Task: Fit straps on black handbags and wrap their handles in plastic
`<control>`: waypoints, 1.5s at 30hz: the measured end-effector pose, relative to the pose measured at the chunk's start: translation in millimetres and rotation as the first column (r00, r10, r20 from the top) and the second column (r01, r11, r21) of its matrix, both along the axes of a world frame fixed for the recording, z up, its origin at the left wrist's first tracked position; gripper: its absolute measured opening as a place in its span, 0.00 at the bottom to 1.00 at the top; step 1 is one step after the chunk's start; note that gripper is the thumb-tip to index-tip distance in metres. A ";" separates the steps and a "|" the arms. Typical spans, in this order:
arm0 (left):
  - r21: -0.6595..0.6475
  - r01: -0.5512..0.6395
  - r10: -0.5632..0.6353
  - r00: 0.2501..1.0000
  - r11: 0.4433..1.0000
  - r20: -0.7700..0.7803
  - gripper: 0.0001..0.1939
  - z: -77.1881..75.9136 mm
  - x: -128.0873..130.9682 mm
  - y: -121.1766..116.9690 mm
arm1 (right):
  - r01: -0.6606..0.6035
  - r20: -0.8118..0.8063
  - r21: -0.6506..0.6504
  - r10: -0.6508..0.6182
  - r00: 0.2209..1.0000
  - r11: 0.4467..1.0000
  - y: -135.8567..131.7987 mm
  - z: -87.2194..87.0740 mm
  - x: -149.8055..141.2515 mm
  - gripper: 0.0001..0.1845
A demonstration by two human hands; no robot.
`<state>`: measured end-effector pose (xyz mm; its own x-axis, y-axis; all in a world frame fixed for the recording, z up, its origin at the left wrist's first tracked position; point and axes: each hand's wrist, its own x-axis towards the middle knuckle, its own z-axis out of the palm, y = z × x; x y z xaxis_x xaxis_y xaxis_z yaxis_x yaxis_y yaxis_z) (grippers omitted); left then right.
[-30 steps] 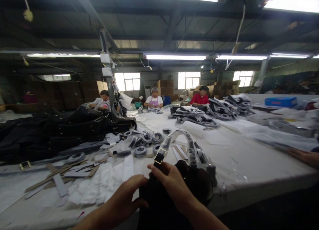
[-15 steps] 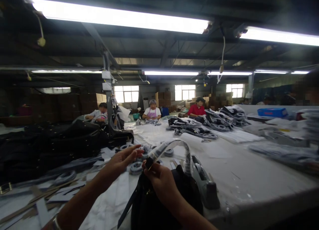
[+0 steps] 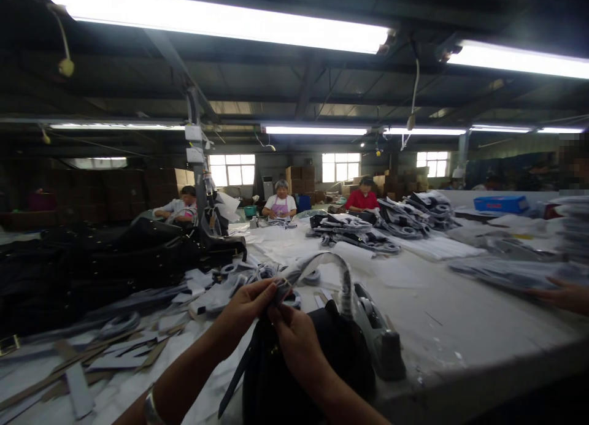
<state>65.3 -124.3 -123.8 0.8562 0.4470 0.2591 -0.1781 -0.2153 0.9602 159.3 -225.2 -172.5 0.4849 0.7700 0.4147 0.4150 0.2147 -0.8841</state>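
Observation:
A black handbag (image 3: 317, 363) stands in front of me at the table's near side. Its arched handle (image 3: 346, 276) is wrapped in clear plastic film. My left hand (image 3: 251, 305) pinches the left end of the handle, near a gold-coloured buckle. Just below, my right hand (image 3: 294, 333) grips the base of the same handle, fingers closed; its fingertips are partly hidden. A loose black strap (image 3: 237, 373) hangs off the bag's left side. Close against the bag's right stands a grey tape dispenser (image 3: 381, 339).
Black bags (image 3: 105, 259) are heaped at the left. Cardboard strips (image 3: 78, 382) and white scraps litter the table's left. Wrapped handles and straps (image 3: 350, 229) lie piled farther back. A blue box (image 3: 501, 204) sits at the right, where a co-worker's hand (image 3: 565, 295) rests on flat wrapped pieces.
My left hand has come in from the open air and closed on the handle's end beside my right hand. A co-worker's hand has appeared at the right edge.

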 end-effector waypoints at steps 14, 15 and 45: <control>0.050 0.032 -0.030 0.999 0.998 -0.037 0.28 10.6 3.3 1.8 | -0.102 -0.005 -0.055 0.102 0.995 0.993 -5.9 -17.2 -7.8 0.10; 0.073 0.052 -0.049 0.998 0.996 -0.050 0.26 11.1 4.4 1.3 | -0.092 0.006 -0.061 0.093 0.996 0.994 -5.9 -17.6 -7.0 0.10; 0.308 -0.140 0.156 0.987 0.941 -0.028 0.26 -43.8 -32.1 23.3 | -0.208 0.041 0.018 0.207 0.977 0.978 -15.5 -19.2 -8.1 0.12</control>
<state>33.2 -101.0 -167.6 0.8023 0.4764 0.3598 -0.0743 -0.5183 0.8520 151.2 -240.7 -191.8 0.2985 0.8428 0.4478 0.3936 0.3188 -0.8623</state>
